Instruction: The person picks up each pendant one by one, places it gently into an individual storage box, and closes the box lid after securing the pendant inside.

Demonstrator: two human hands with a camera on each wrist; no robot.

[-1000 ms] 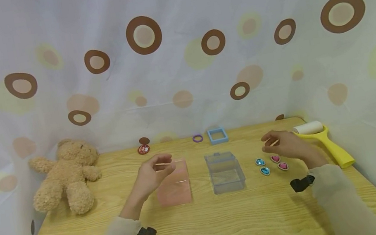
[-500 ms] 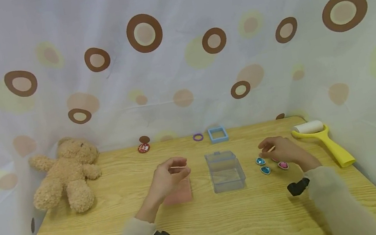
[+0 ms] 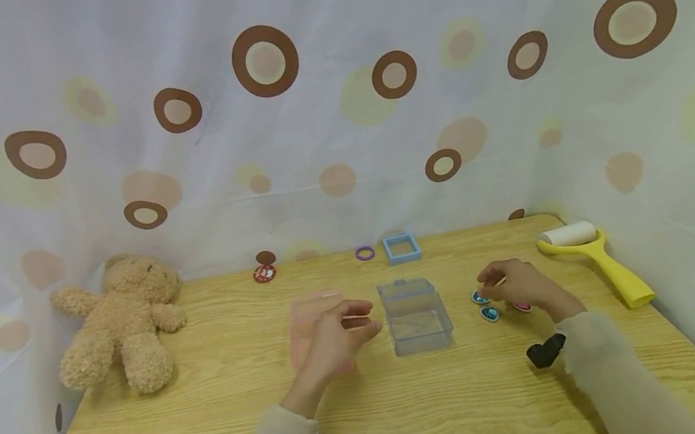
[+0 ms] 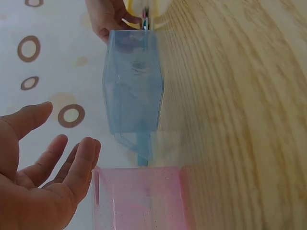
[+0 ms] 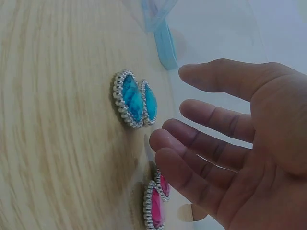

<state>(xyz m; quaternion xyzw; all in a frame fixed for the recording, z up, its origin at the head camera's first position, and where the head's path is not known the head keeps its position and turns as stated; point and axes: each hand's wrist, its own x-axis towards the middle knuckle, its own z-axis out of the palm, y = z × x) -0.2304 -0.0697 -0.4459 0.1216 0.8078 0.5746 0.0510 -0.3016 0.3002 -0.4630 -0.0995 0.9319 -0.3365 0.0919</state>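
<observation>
My left hand [image 3: 337,339] hovers over the right part of a translucent pink box [image 3: 302,326], fingers apart and holding nothing. Just right of its fingertips stands a translucent blue-grey box [image 3: 422,343] with its lid raised. My right hand [image 3: 518,284] is above the silver-rimmed gems, nothing between thumb and fingers. Two blue gems [image 5: 129,98] lie near its fingertips in the right wrist view. Below them, two pink gems [image 5: 156,206] are partly hidden by the fingers. In the left wrist view both boxes show beyond the open left hand [image 4: 48,182].
A teddy bear [image 3: 128,318] leans at the table's left edge. Along the back lie a red patterned disc [image 3: 264,273], a purple ring [image 3: 365,253] and a light blue square frame [image 3: 404,259]. A yellow-handled lint roller [image 3: 615,270] lies at the right.
My left hand has moved right across the pink box toward the blue-grey one. The right hand has shifted slightly left and down over the gems, covering more of the pink ones.
</observation>
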